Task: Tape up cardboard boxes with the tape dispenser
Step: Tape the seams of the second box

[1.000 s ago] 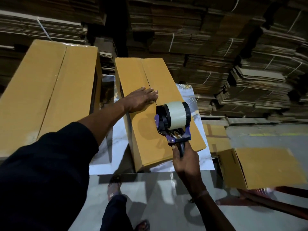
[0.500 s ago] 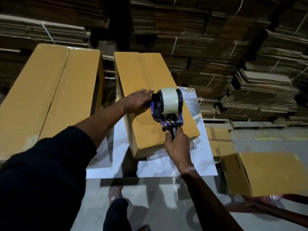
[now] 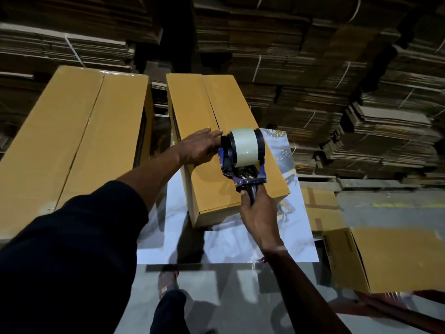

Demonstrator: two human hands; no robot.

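My right hand (image 3: 258, 210) clenched the tape dispenser (image 3: 243, 157) over the box (image 3: 204, 102); my left hand (image 3: 199, 148) lay flat beside it, the seam running lengthwise away from me.

Narrow gap between middle box (image 3: 209, 112) and tall left box (image 3: 72, 141); cardboard stacks (image 3: 313, 68) behind.

bundled flat cardboard stacks (image 3: 313, 68) behind marbled table (image 3: 228, 244).

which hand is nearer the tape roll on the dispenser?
Left. The left hand lies flat on the middle box, right beside the tape roll. The right hand grips the dispenser handle below it.
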